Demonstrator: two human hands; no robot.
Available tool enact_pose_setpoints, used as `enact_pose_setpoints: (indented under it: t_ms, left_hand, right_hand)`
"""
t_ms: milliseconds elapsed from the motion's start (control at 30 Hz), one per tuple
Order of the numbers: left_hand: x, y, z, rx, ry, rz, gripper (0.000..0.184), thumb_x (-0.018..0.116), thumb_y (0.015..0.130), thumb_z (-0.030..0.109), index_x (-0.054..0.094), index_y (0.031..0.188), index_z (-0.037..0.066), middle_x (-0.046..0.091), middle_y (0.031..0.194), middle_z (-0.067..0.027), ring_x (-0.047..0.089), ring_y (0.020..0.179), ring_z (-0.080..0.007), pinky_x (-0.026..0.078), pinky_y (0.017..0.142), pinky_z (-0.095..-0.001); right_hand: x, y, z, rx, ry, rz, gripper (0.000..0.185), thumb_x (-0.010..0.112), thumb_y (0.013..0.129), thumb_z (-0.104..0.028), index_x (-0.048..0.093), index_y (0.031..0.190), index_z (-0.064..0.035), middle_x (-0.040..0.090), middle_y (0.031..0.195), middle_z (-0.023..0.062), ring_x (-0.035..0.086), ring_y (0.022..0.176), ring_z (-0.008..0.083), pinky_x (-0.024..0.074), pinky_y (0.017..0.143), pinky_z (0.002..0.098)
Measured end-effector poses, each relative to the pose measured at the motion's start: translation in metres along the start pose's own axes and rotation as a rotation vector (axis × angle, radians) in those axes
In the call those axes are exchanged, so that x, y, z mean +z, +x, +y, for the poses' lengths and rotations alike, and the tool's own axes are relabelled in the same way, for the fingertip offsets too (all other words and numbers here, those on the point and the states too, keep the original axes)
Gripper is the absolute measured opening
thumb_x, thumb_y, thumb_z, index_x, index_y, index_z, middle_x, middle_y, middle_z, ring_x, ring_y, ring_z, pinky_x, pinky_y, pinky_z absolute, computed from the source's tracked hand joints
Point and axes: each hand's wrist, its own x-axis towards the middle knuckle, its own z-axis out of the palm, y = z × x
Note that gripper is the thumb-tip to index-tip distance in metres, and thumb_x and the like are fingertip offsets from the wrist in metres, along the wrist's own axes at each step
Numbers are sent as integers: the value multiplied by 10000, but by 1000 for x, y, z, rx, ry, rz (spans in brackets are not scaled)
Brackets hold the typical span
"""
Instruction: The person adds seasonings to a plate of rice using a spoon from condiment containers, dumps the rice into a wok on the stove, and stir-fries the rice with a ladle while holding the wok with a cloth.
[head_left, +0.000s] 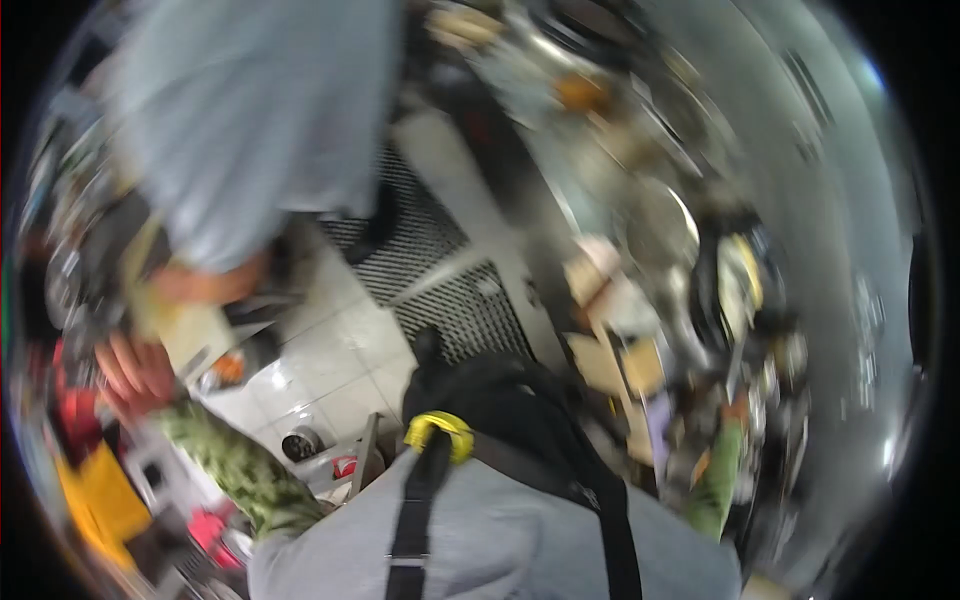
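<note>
My left hand (135, 375) reaches out at the left beyond a green patterned sleeve. Its fingers are stretched and slightly apart, with nothing visible in them, near a pale board (195, 335) and a red object (78, 405). On the right side, my right hand (737, 408) is small and blurred. It appears closed round a thin metal handle (738, 370) that points up toward a dark pan (712, 285). Something pale and yellow (742, 275) shows at that pan. Blur hides what the handle belongs to.
Another person in a grey-blue top (250, 110) stands close at upper left, one hand (210, 285) over the left counter. Black perforated mats (465, 310) lie on white floor tiles (350, 340). A round metal pan (655, 225) and cartons (615, 365) crowd the right counter. A yellow object (105, 500) sits lower left.
</note>
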Motion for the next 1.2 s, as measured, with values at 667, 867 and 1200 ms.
enact_pose_setpoints:
  t_ms: [667,867,1200]
  left_hand:
    - [400,12,-551,-796,1520,-1188,756,623,754,185,261,1398,27,415,1325,-278,525,1106,-425,444,929,-459]
    - [423,-7,-605,-1009,1822,-1269,992,705,687,273,113,1464,101,466,1274,-220,535,1134,-336,435,940,-418]
    - [398,31,-568,-1204,-431,-333,863,718,703,282,280,1381,-24,462,1304,-232,506,1168,-386,427,993,-468]
  right_hand:
    - [-8,-28,56,-211,553,-97,621,610,806,-203,387,1353,-12,564,1132,288,534,1059,438,422,930,444]
    - [-29,-35,55,-22,929,-75,566,565,815,-95,400,1348,-3,541,1194,280,532,1113,401,415,942,375]
    - [-138,-53,34,-219,623,469,501,520,873,-25,410,1361,3,586,1128,217,579,827,330,474,772,351]
